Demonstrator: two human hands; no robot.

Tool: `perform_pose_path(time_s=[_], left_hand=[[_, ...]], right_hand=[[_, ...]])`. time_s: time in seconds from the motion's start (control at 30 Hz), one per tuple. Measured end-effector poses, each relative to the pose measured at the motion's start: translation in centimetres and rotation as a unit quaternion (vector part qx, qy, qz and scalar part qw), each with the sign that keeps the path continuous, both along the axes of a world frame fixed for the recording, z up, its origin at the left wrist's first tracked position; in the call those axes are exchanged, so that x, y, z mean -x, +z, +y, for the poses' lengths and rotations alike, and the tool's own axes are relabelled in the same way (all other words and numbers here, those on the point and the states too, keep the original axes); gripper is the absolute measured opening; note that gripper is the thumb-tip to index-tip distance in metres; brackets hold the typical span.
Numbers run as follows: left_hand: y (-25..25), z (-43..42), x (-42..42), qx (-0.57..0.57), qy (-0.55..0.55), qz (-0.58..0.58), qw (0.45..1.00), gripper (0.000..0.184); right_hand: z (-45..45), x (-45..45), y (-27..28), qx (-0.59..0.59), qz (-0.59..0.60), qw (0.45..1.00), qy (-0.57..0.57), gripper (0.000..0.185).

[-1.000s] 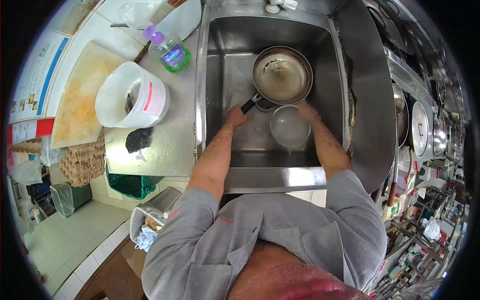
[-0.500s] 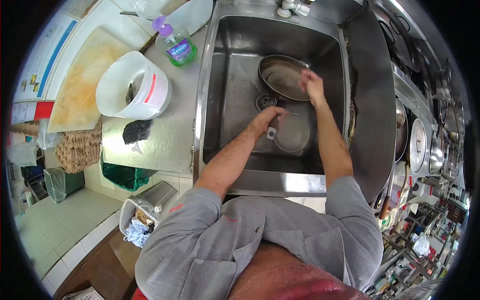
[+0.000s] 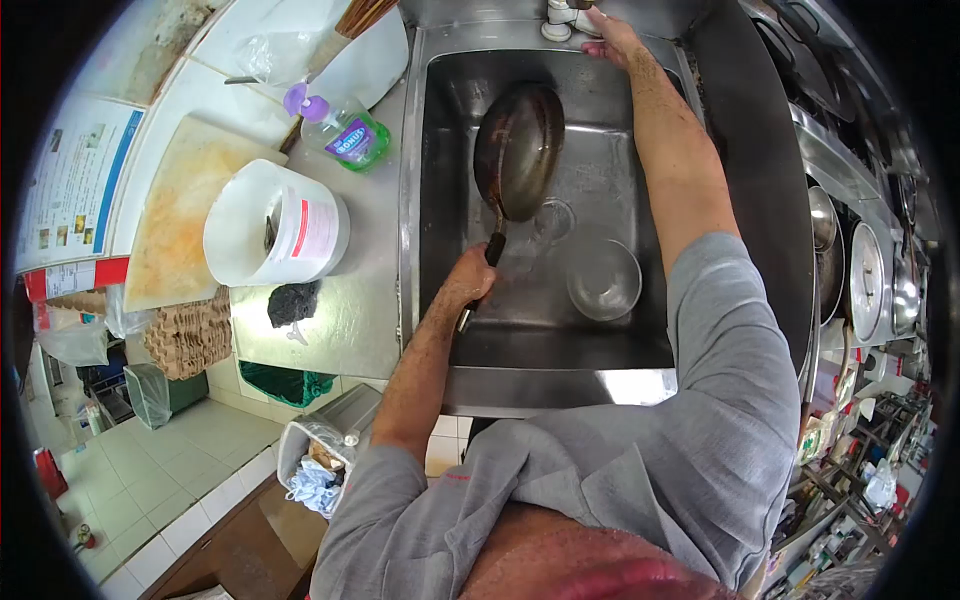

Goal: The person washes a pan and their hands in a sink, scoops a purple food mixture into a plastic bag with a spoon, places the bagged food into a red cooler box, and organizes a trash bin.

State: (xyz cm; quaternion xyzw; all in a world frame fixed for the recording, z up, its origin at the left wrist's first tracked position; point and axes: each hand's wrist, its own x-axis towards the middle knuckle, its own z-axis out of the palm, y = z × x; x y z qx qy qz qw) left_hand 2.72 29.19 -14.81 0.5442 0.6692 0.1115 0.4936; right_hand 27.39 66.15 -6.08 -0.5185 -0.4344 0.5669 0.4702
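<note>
My left hand (image 3: 471, 274) is closed round the dark handle of a frying pan (image 3: 522, 150). The pan stands tilted over the left half of the metal sink (image 3: 535, 345), its dark underside partly turned to view. At the sink's back edge, my right hand (image 3: 616, 42) reaches the white tap (image 3: 556, 24), thumb and fingers about its right end, which the hand partly hides. A clear round dish or lid (image 3: 605, 282) lies on the sink floor, right of the pan handle. The pan partly covers the drain.
On the left counter stand a white bucket (image 3: 240, 235) and a green soap bottle (image 3: 350, 140) with a purple pump. A black scouring pad (image 3: 293, 303) lies near the bucket. Pans hang or stand along the right side, past the sink's raised metal side panel (image 3: 755, 200).
My left hand has taken the pan by its handle, and the pan has turned and shifted left. The right hand has left the pan and moved up to the tap.
</note>
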Motion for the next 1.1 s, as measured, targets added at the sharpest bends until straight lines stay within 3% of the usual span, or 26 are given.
perform_pose_path(time_s=[0.07, 0.1, 0.17, 0.2, 0.27, 0.57, 0.7, 0.73, 0.8, 0.83, 0.93, 0.97, 1.0, 1.03, 1.07, 1.1], left_hand=[[2.7, 0.1, -1.0, 0.125, 0.107, -0.226, 0.96, 0.019], [2.8, 0.2, -1.2, 0.128, 0.107, -0.225, 0.96, 0.019], [2.8, 0.2, -1.8, 0.194, 0.186, -0.391, 0.88, 0.019], [2.7, 0.3, -2.0, 0.198, 0.185, -0.392, 0.879, 0.019], [2.7, 0.5, -2.3, 0.237, 0.189, -0.474, 0.826, 0.019], [3.7, 0.4, -3.2, 0.243, 0.138, -0.484, 0.829, 0.025], [3.9, 0.2, -3.3, 0.243, 0.145, -0.519, 0.806, 0.026], [4.0, 0.2, -3.3, 0.25, 0.145, -0.531, 0.797, 0.026], [4.2, 0.1, -3.2, 0.255, 0.142, -0.543, 0.788, 0.027], [4.5, 0.0, -3.1, 0.265, 0.148, -0.546, 0.78, 0.027], [5.4, -0.1, -2.7, 0.274, 0.145, -0.543, 0.781, 0.027], [5.4, -0.2, -2.6, 0.277, 0.14, -0.537, 0.784, 0.027], [5.1, -0.3, -2.6, 0.282, 0.12, -0.523, 0.795, 0.025], [5.2, -0.3, -2.7, 0.286, 0.122, -0.523, 0.794, 0.025], [5.4, -0.5, -2.8, 0.26, 0.091, -0.481, 0.833, 0.024], [5.6, -0.6, -2.6, 0.232, 0.06, -0.434, 0.868, 0.023]], right_hand=[[1.7, -0.3, -1.7, -0.001, 0.163, 0.98, 0.113, 0.033], [2.2, -0.5, -2.3, 0.002, 0.164, 0.98, 0.111, 0.033], [2.8, -1.4, -3.4, -0.002, 0.109, 0.989, 0.103, 0.022], [2.2, -0.9, -2.8, 0.003, 0.104, 0.993, 0.05, 0.022], [0.6, -0.4, -1.8, -0.019, 0.119, 0.992, 0.036, 0.022], [0.3, 0.1, -2.3, -0.143, 0.117, 0.982, 0.034, 0.025], [-1.6, 1.4, -1.5, -0.135, 0.108, 0.982, -0.072, 0.034], [0.2, 0.6, -4.8, -0.199, 0.021, 0.978, -0.053, 0.05], [-3.3, 2.5, -4.7, -0.28, -0.199, 0.919, -0.196, 0.043], [-5.8, 4.0, -5.7, -0.306, -0.326, 0.848, -0.283, 0.033], [-14.3, 7.7, -11.1, -0.288, -0.335, 0.895, -0.063, 0.01], [-15.6, 7.5, -11.7, -0.431, -0.357, 0.822, 0.103, 0.011], [-16.2, 7.0, -12.5, -0.548, -0.36, 0.707, 0.265, 0.012], [-15.3, 6.2, -12.3, -0.545, -0.36, 0.709, 0.266, 0.012], [-13.6, 5.3, -11.9, -0.358, -0.394, 0.806, 0.26, 0.018], [-12.8, 4.3, -11.3, -0.156, -0.41, 0.866, 0.242, 0.024]])
